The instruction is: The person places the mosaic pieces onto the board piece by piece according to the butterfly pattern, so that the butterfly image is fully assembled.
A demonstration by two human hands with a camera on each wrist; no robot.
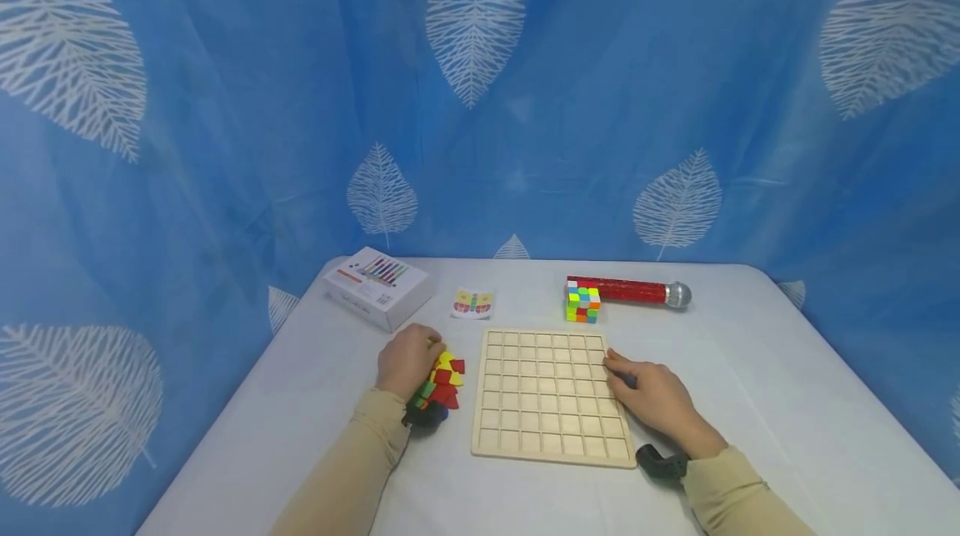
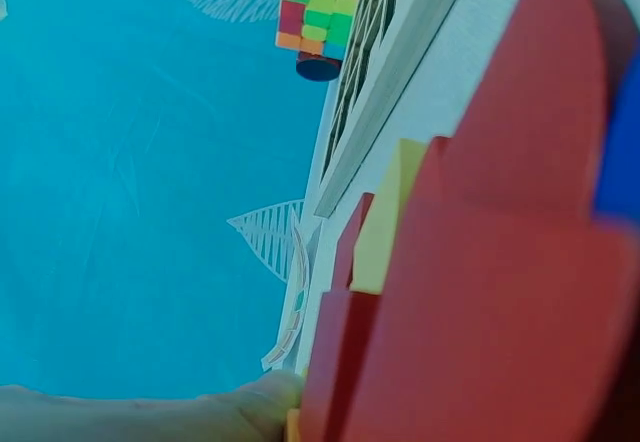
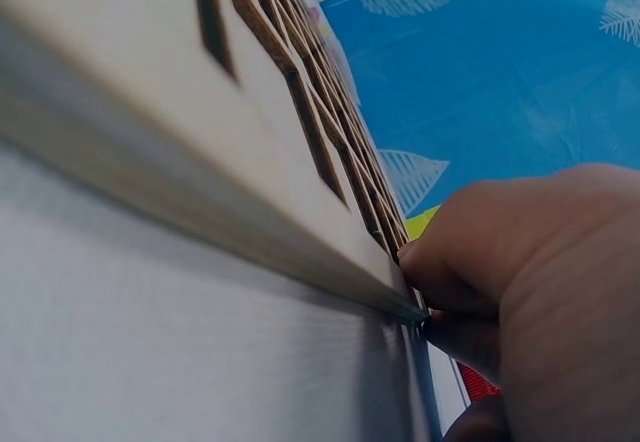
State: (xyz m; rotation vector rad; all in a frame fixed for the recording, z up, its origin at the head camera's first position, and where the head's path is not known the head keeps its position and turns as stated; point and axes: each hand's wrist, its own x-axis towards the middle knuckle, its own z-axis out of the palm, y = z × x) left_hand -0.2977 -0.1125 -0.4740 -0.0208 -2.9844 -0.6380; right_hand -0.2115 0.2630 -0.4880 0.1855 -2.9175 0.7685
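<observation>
Where the wooden grid board (image 1: 551, 395) lies flat mid-worktop (image 1: 757, 403), the fingertips of the right hand (image 1: 660, 398) touch its right edge; whether they pinch it, I cannot tell. Left of the board, the left hand (image 1: 408, 361) rests at a pile of coloured pieces (image 1: 444, 378), its grip unclear. Beyond the board stand a picture card (image 1: 473, 305), a white box (image 1: 380, 286) farther left and, at right, a puzzle cube (image 1: 582, 303) partly blocking the red microphone (image 1: 637, 292). Roughly square, the board has sides running away from the person, neither axis clearly longer; the microphone's head points right.
</observation>
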